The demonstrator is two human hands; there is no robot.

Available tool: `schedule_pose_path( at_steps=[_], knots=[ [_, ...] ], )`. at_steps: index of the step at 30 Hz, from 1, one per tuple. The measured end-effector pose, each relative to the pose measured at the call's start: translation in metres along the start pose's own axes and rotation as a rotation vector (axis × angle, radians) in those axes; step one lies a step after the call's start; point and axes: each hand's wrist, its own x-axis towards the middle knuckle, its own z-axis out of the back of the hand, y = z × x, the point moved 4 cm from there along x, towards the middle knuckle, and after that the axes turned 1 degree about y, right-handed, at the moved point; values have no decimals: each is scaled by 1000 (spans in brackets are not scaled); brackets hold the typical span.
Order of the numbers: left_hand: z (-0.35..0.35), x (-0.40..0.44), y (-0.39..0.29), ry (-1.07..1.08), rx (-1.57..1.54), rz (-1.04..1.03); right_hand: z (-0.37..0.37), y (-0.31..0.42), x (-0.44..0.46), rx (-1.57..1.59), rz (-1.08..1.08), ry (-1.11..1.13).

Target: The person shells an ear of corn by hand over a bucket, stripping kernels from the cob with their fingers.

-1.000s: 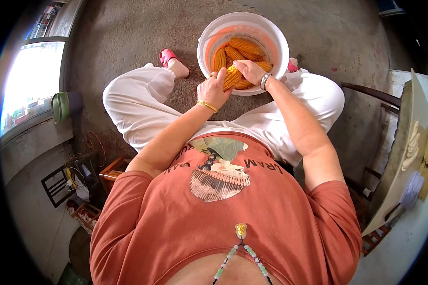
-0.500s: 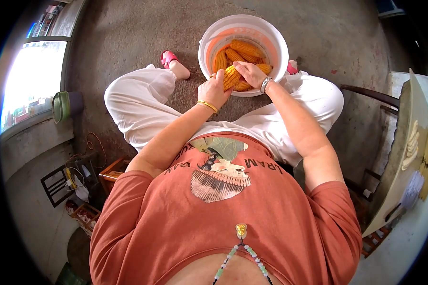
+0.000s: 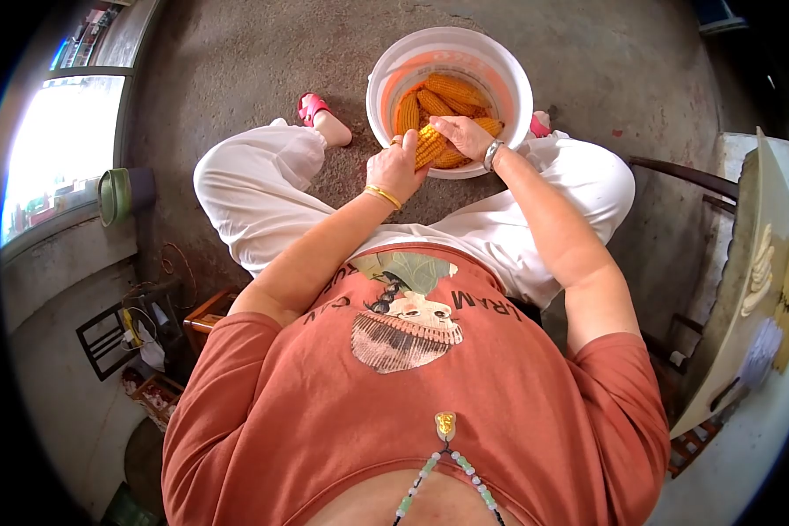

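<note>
Over the near rim of a white bucket (image 3: pixel 519 88), my left hand (image 3: pixel 396 168) is closed around one end of a yellow ear of corn (image 3: pixel 429 145). My right hand (image 3: pixel 466 137) grips the same ear from its other side, thumb laid against the kernels. Several more corn ears (image 3: pixel 454 88) lie inside the bucket, below and beyond my hands. Parts of the held ear are hidden by my fingers.
The bucket stands on the concrete floor (image 3: pixel 263 53) between my bent knees. On the right is a table (image 3: pixel 728 289) with things on it. A dark wooden bar (image 3: pixel 682 176) reaches toward my right knee. A green bin (image 3: pixel 112 198) is at the left wall.
My right hand has shifted very slightly on the ear, and the ear's tilt differs a little. Both hands keep their hold above the bucket.
</note>
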Motion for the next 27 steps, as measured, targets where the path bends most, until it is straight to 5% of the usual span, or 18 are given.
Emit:
schedule_pose_path(
  at_steps=[17, 27],
  knots=[
    [7, 3, -2, 95, 16, 22, 1, 12, -14, 183, -213, 65],
    [8, -2, 0, 81, -12, 4, -6, -7, -1, 42, -21, 22]
  ],
)
